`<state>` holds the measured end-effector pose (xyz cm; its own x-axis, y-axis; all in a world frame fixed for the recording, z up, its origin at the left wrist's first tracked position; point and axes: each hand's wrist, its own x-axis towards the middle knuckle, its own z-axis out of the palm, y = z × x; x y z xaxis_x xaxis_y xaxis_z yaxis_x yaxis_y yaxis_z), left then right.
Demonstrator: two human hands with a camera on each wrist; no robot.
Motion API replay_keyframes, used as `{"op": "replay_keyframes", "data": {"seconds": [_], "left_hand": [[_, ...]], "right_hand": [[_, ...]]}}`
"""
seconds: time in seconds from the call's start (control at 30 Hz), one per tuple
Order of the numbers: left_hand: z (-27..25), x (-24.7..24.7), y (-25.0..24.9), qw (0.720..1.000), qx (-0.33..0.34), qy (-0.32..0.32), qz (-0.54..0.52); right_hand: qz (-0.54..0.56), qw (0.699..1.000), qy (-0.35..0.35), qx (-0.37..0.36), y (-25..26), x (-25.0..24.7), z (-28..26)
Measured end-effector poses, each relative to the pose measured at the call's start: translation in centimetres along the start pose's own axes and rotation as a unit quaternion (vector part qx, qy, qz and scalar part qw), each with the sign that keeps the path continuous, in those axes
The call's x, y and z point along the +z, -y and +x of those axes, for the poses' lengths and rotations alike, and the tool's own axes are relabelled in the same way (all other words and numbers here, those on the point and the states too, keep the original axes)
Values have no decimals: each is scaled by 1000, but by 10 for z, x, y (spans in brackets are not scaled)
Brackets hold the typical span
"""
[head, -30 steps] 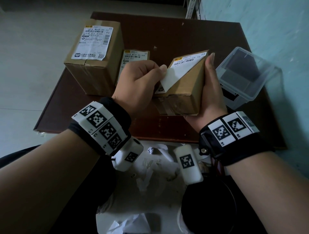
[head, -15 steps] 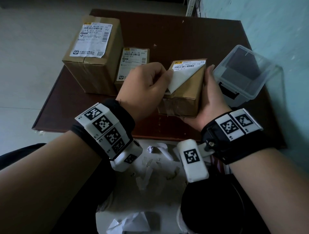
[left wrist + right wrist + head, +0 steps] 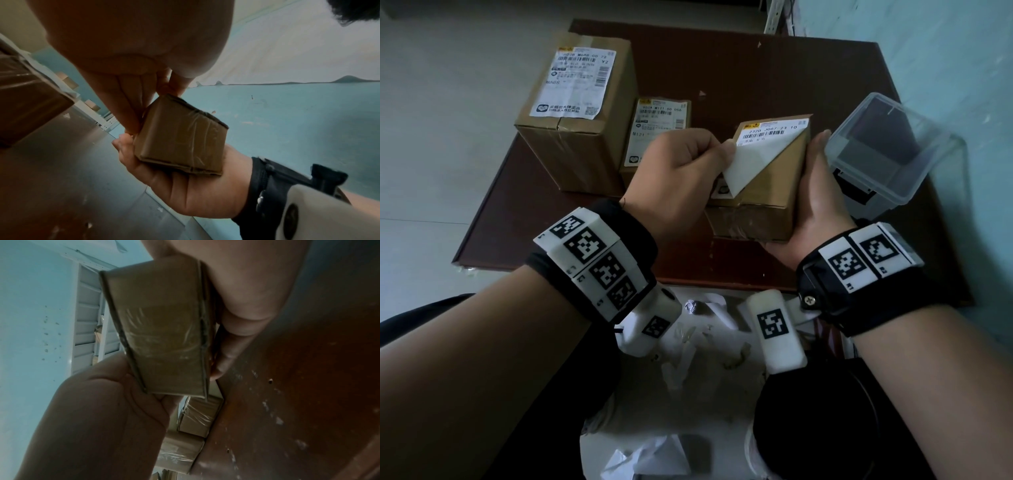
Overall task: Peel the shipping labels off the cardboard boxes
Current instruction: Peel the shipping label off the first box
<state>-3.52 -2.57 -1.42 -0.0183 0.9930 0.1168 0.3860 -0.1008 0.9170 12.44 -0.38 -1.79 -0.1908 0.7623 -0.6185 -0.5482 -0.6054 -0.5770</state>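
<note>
1. Boxes: big box (image 3: 578,113) and mid box (image 3: 657,126), labelled, upper left on table (image 3: 756,61); tub (image 3: 887,150) right.
2. Centre: small box (image 3: 763,192) cradled in right hand (image 3: 815,202), long axis toward frame top.
3. Label (image 3: 756,150) corner pinched by left hand (image 3: 681,171), half lifted.

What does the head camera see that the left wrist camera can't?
Only the head view shows the label, half peeled, its corner pinched by the left hand. It also shows two more labelled boxes, the big box and the middle box, and a plastic tub. Only the left wrist view shows the small box's taped underside and the right hand's fingers curled beneath it. Both show the small box gripped by the right hand, above the table.
</note>
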Motion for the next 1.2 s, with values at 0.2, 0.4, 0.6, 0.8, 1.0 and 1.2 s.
{"op": "replay_keyframes", "data": {"seconds": [0.2,0.4,0.6,0.8,1.0,1.2], "left_hand": [[0,0,0,1000,-8,6,-5],[0,-1,-1,999,-21,2,-33],[0,-1,-2,999,-21,3,-43],[1,-1,-1,999,-30,8,-41],[1,-3,1,999,-26,11,-44],[2,-3,2,999,-30,5,-44]], "right_hand": [[4,1000,3,-2,0,1,-3],[-4,1000,9,4,1,-2,-2],[-8,1000,11,2,1,-3,-1],[-9,1000,18,0,0,-3,0],[-24,1000,7,0,1,-3,1],[-34,999,16,-12,0,-4,3]]}}
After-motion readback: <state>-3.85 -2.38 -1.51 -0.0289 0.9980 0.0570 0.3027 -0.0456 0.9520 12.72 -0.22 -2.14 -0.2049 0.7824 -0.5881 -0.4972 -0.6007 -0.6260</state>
